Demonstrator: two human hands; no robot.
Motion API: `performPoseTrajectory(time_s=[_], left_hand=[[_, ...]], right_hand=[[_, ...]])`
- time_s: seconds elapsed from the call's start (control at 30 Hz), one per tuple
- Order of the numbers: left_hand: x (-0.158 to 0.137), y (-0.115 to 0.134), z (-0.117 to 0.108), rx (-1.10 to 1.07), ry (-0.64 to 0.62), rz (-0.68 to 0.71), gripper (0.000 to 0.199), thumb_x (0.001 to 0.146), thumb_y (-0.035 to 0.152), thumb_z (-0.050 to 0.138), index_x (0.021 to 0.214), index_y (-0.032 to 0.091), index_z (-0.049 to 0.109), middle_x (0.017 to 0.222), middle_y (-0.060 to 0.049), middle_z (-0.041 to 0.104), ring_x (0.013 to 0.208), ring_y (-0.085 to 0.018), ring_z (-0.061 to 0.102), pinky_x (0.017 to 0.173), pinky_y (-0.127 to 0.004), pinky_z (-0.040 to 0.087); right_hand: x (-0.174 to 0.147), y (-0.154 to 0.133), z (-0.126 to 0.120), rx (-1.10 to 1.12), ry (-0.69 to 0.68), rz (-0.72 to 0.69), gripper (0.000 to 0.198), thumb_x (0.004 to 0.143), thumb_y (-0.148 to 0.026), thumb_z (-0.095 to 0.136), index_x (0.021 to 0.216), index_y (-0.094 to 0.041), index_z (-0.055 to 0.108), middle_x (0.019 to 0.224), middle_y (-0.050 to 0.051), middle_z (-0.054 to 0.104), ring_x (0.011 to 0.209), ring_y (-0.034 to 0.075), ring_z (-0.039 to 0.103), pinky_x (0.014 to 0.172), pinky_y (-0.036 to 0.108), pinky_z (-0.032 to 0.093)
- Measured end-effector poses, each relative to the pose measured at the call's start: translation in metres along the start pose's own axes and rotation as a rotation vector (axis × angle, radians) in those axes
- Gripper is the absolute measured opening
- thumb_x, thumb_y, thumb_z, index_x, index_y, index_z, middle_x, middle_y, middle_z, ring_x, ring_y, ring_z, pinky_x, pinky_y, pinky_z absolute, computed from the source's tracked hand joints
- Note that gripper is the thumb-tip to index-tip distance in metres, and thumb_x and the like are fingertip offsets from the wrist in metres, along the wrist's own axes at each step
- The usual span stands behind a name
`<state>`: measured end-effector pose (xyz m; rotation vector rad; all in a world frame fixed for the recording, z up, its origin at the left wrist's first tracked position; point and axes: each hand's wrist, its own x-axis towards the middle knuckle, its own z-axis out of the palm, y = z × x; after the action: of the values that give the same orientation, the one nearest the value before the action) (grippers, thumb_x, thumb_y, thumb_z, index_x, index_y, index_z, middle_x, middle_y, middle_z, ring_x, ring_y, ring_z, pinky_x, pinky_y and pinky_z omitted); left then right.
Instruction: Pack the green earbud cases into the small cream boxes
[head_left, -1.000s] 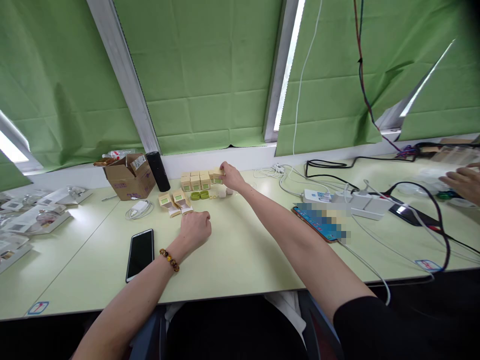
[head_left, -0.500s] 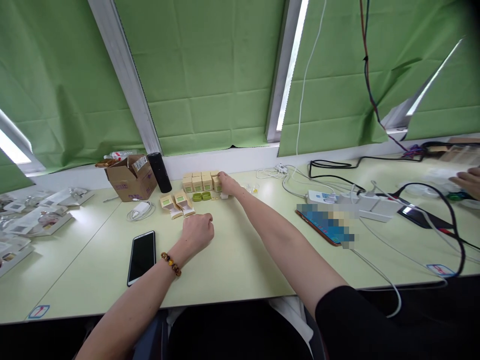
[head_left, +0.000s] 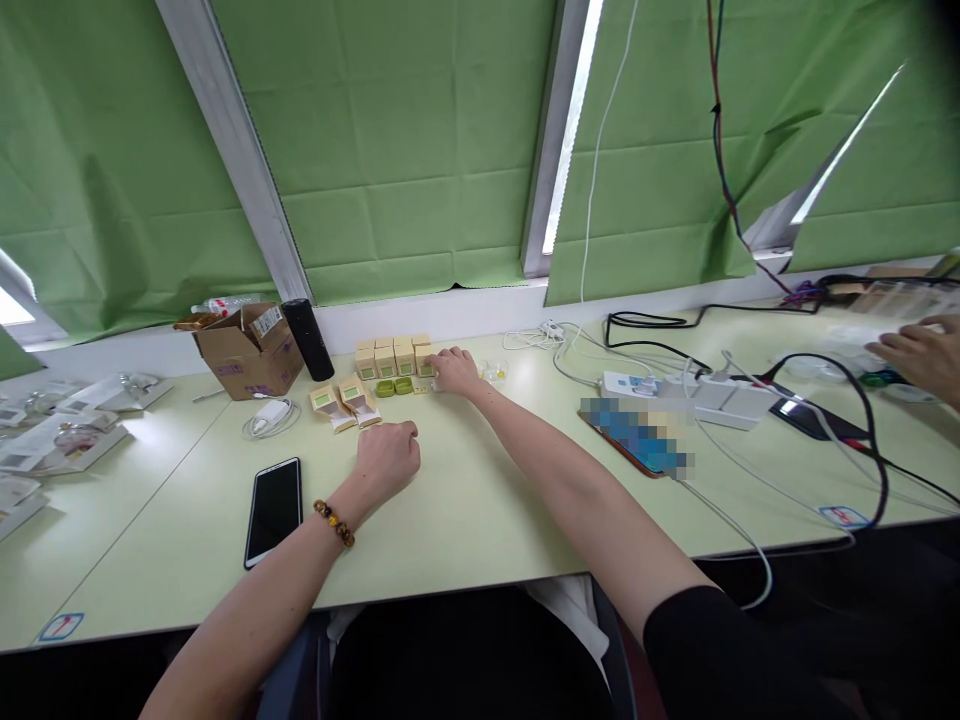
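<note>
Nearest: left hand (head_left: pixel 386 458) curled into a loose fist, knuckles down on the counter (head_left: pixel 480 500), nothing visible in it; can't tell whether something small is tucked inside. Beaded bracelet (head_left: pixel 334 522) on that wrist, black phone (head_left: pixel 273 508) flat just to its left. Beyond the fist, two opened small boxes (head_left: pixel 345 402) lie tilted, flaps out. Further out, right hand (head_left: pixel 454 368) stretched forward, fingers low and nearly flat, tips touching the right end of the row of small tan boxes (head_left: pixel 392 358) near the far edge of the counter; can't tell if it's pinching the end box or only resting against it. Two green lids (head_left: pixel 394 386) sit just in front of the row, a small clear bit (head_left: pixel 493 371) just right of the hand. Risk, my read: the row stands tight, box to box, so a sideways nudge from the outstretched arm could topple or skew several at once; the forearm could also sweep the green lids. Left of the row: black cylinder (head_left: pixel 302 338) and cardboard carton (head_left: pixel 244 350), white cable coil (head_left: pixel 268 415) in front. Far right: power strip (head_left: pixel 705 398), cables, another person's hand (head_left: pixel 916 357).
</note>
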<state>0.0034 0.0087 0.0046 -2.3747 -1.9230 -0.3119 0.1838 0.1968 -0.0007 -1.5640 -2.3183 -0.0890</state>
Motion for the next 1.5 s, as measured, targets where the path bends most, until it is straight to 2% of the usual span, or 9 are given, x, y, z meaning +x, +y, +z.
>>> performPoseTrajectory(time_s=[0.23,0.67,0.83,0.9,0.97,1.03,1.2,1.37,1.5], left_hand=[[0.0,0.001,-0.001,0.0,-0.011,0.002,0.036,0.091,0.019,0.045,0.107,0.022,0.077,0.096,-0.01,0.08,0.088,-0.027,0.074,0.076,-0.036,0.048],[-0.001,0.002,0.001,0.013,-0.007,0.012,0.035,0.092,0.019,0.045,0.108,0.022,0.076,0.095,-0.01,0.08,0.087,-0.028,0.073,0.074,-0.035,0.046],[0.002,-0.001,0.003,0.008,-0.005,0.015,0.035,0.091,0.017,0.046,0.108,0.021,0.076,0.095,-0.011,0.08,0.089,-0.028,0.073,0.075,-0.035,0.046],[0.004,-0.004,0.004,0.003,0.011,0.017,0.035,0.092,0.017,0.046,0.109,0.021,0.077,0.096,-0.011,0.08,0.088,-0.028,0.073,0.074,-0.035,0.046],[0.008,-0.009,0.005,-0.005,0.026,0.02,0.036,0.094,0.017,0.045,0.111,0.019,0.077,0.098,-0.012,0.08,0.089,-0.028,0.073,0.075,-0.035,0.047],[0.013,-0.014,0.005,-0.012,0.03,0.031,0.037,0.096,0.019,0.043,0.112,0.018,0.077,0.1,-0.014,0.079,0.092,-0.027,0.073,0.08,-0.036,0.048],[0.031,-0.027,-0.005,0.023,0.033,0.006,0.033,0.097,0.021,0.044,0.104,0.015,0.077,0.097,-0.017,0.077,0.094,-0.029,0.073,0.084,-0.037,0.049],[0.065,-0.03,-0.015,0.075,0.041,-0.061,0.031,0.099,0.026,0.045,0.108,0.018,0.073,0.098,-0.017,0.076,0.092,-0.032,0.072,0.079,-0.039,0.049],[0.095,-0.028,-0.008,0.095,0.005,-0.06,0.027,0.096,0.021,0.047,0.107,0.014,0.072,0.093,-0.018,0.074,0.093,-0.031,0.071,0.08,-0.037,0.049]], right_hand=[[0.002,0.0,0.002,0.006,-0.014,0.018,0.058,0.085,-0.015,0.059,0.141,-0.029,0.06,0.135,0.011,0.068,0.124,0.033,0.052,0.105,0.045,0.036],[-0.006,-0.011,-0.011,-0.018,-0.058,0.032,0.051,0.087,-0.015,0.054,0.135,-0.028,0.064,0.136,0.009,0.067,0.124,0.032,0.05,0.103,0.044,0.036],[-0.036,-0.021,-0.031,-0.037,0.031,0.02,0.043,0.1,-0.018,0.039,0.138,-0.019,0.06,0.147,0.016,0.055,0.138,0.033,0.042,0.11,0.045,0.032],[-0.056,-0.025,-0.037,-0.037,0.018,0.007,0.04,0.103,-0.02,0.036,0.135,-0.018,0.06,0.14,0.017,0.06,0.13,0.032,0.051,0.105,0.043,0.038],[-0.079,-0.029,-0.04,-0.03,-0.041,-0.005,0.035,0.103,-0.022,0.04,0.129,-0.02,0.063,0.129,0.015,0.068,0.111,0.029,0.064,0.091,0.04,0.045],[-0.103,-0.034,-0.04,-0.024,-0.101,-0.011,0.029,0.101,-0.027,0.047,0.124,-0.022,0.064,0.117,0.012,0.074,0.098,0.029,0.069,0.082,0.038,0.046],[-0.15,-0.051,-0.033,0.01,-0.168,-0.064,0.028,0.101,-0.032,0.051,0.126,-0.025,0.061,0.114,0.009,0.077,0.096,0.027,0.072,0.076,0.034,0.045],[-0.163,-0.06,-0.025,0.042,-0.153,-0.109,0.025,0.103,-0.029,0.045,0.122,-0.024,0.06,0.114,0.009,0.076,0.095,0.026,0.073,0.072,0.032,0.043],[-0.163,-0.058,-0.025,0.04,-0.147,-0.13,0.024,0.104,-0.028,0.044,0.12,-0.023,0.061,0.115,0.01,0.076,0.098,0.025,0.072,0.072,0.031,0.042]])
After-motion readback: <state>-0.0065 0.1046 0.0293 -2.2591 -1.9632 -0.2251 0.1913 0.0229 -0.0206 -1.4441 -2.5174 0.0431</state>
